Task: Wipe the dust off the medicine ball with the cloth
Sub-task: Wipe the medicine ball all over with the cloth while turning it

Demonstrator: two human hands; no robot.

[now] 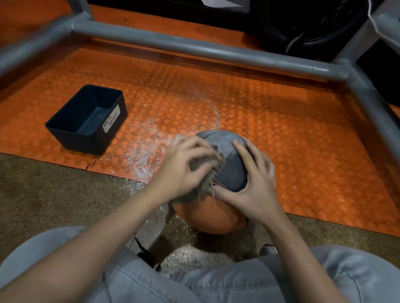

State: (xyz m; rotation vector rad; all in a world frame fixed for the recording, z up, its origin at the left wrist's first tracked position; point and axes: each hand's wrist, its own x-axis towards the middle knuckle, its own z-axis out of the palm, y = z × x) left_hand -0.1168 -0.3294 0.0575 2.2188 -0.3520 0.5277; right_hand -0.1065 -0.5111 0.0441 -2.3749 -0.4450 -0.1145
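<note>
orange studded mat [289, 133] meeting speckled floor [40, 188], dusted white
the medicine ball [213, 216] sits on the seam between the two, under the left hand [184, 166] and right hand [255, 185]. white dust [143, 145] spreads over the mat just left of the left hand. a black bin [82, 141] labelled "waste basket" stands on the mat, well left of that hand.

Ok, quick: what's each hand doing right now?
Left hand: gripping the cloth against the medicine ball.
Right hand: open, fingers spread, pressing on the medicine ball.
</note>
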